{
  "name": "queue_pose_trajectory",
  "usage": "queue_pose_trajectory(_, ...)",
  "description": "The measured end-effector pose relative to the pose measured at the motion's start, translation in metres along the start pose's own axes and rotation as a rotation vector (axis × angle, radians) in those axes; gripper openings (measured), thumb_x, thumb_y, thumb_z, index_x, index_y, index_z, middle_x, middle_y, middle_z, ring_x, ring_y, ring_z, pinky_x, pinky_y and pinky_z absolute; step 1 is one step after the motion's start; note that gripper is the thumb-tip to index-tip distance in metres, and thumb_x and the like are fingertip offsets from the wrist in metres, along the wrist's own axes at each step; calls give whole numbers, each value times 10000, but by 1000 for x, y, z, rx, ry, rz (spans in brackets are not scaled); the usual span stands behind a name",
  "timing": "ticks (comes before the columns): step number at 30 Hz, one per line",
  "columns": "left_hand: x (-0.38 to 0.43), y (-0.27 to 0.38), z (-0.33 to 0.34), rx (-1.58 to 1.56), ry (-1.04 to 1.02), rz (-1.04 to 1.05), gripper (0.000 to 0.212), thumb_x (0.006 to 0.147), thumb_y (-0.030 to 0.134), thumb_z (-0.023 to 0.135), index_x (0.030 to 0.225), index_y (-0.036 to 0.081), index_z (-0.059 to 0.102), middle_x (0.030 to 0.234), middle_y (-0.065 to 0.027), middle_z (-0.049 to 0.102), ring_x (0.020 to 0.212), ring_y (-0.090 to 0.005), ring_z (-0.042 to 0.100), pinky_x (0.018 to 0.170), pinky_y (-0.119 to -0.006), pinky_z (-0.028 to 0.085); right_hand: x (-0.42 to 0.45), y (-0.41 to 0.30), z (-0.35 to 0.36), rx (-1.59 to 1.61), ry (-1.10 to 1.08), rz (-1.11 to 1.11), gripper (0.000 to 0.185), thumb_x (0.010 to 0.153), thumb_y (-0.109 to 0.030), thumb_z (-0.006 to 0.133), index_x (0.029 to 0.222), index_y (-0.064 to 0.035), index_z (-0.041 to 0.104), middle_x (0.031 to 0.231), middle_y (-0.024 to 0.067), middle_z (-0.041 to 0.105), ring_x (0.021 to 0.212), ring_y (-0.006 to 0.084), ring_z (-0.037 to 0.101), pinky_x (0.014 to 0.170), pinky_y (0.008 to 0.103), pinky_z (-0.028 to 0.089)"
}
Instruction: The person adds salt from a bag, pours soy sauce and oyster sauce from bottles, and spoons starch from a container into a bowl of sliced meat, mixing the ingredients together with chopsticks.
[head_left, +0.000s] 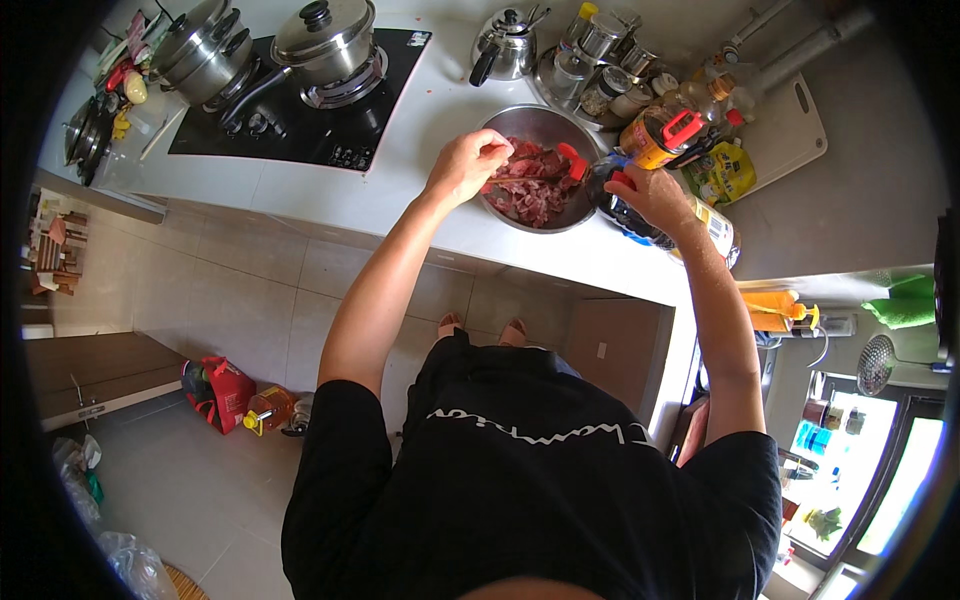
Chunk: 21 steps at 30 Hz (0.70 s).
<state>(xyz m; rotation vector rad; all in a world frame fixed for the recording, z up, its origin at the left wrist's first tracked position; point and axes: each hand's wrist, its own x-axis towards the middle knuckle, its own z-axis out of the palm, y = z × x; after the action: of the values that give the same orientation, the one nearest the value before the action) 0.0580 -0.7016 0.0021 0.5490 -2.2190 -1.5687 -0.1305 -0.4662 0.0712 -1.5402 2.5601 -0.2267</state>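
Note:
A stainless steel bowl (587, 204) of sliced raw meat (536, 202) sits on the counter in front of me. My left hand (469, 166) is over the bowl's left rim, fingers closed around wooden chopsticks (519, 179) whose far ends lie among the meat. On the right, my right hand (656, 196) grips a large plastic bottle (621, 206) of dark liquid near its top. That bottle leans toward the bowl, and a red cap piece (574, 161) shows over the bowl's right side. Whether liquid is flowing cannot be made out.
Behind the bowl stand a steel kettle (510, 49) and a rack of seasoning jars (574, 71). An orange-labelled bottle with a red handle (651, 139) and a white cutting board (799, 142) are at right. Left is a gas hob (300, 142) with a lidded pan (326, 49).

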Motion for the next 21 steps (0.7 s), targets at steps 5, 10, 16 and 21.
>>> queue_pose_trajectory(5,1,-1,1,-6,2,2,196,860,228,611,927,49,654,732,-67,650,641,-132,588,611,-280,463,0,0,0,3,-2,2,457,837,-512,554,841,-58,609,727,185,626,741,379,609,658,469,467)
queue_pose_trajectory(10,0,7,0,33,-11,-20,198,858,229,610,925,48,656,785,-77,668,707,-153,617,656,-285,475,0,-1,-2,4,-8,9,455,839,-510,551,847,-59,609,732,186,626,753,378,610,659,469,467)
queue_pose_trajectory(16,1,10,1,58,-25,-23,197,856,225,606,929,48,656,836,-84,679,771,-178,636,708,-294,480,0,-5,-6,-3,-33,20,445,838,-501,559,842,-59,617,730,179,627,747,372,610,657,461,468)
queue_pose_trajectory(21,1,13,3,64,-30,-20,192,857,219,602,930,50,657,843,-87,680,777,-182,639,715,-295,482,-1,-4,-6,-12,-26,24,443,836,-498,564,836,-58,620,726,171,628,744,365,612,657,455,469)
